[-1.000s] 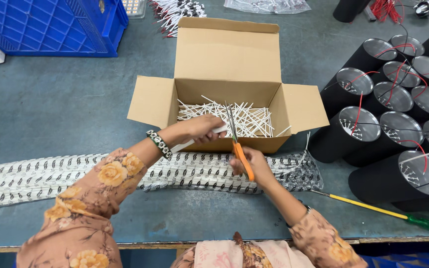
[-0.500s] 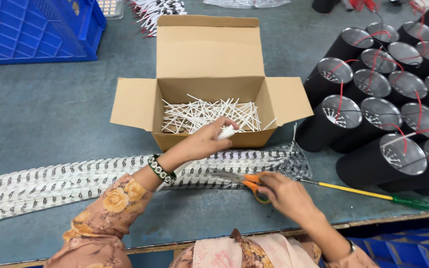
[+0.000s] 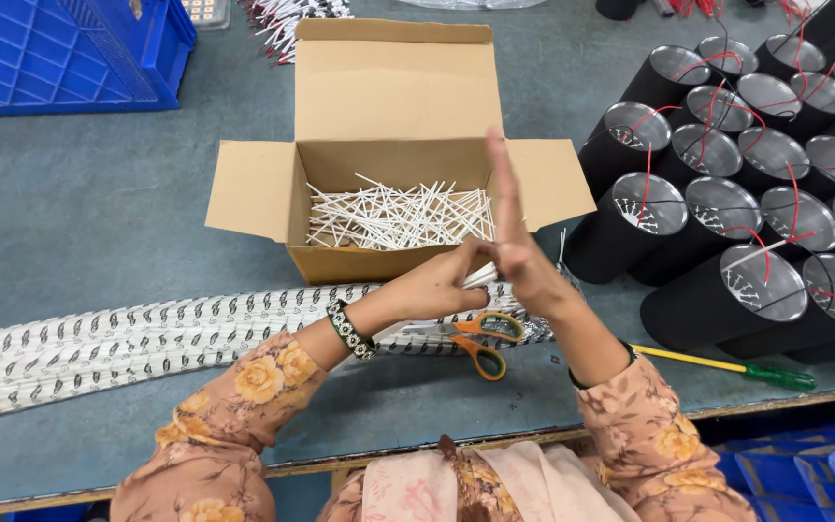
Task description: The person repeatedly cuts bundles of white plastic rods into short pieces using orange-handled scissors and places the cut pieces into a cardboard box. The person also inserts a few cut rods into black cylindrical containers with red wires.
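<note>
My left hand (image 3: 437, 285) grips a small bundle of white sticks (image 3: 481, 276) just in front of an open cardboard box (image 3: 393, 82). My right hand (image 3: 517, 242) stands upright with flat, straight fingers, its palm against the end of the bundle. The box holds a loose heap of several white sticks (image 3: 393, 215). Orange-handled scissors (image 3: 480, 340) lie on the table under my hands, with no hand on them. A long strip printed with black and white leaf shapes (image 3: 99, 340) runs from the left edge to the scissors.
Several black tubes with silver tops and red wires (image 3: 727, 208) crowd the right side. A yellow and green screwdriver (image 3: 727, 365) lies near the table's front edge. A blue crate (image 3: 50, 48) sits at the back left. More white sticks (image 3: 287, 19) lie behind the box.
My right hand has let go of the scissors, which now lie on the table, and has risen against the bundle. My left hand has kept the sticks and pulled slightly back from the box.
</note>
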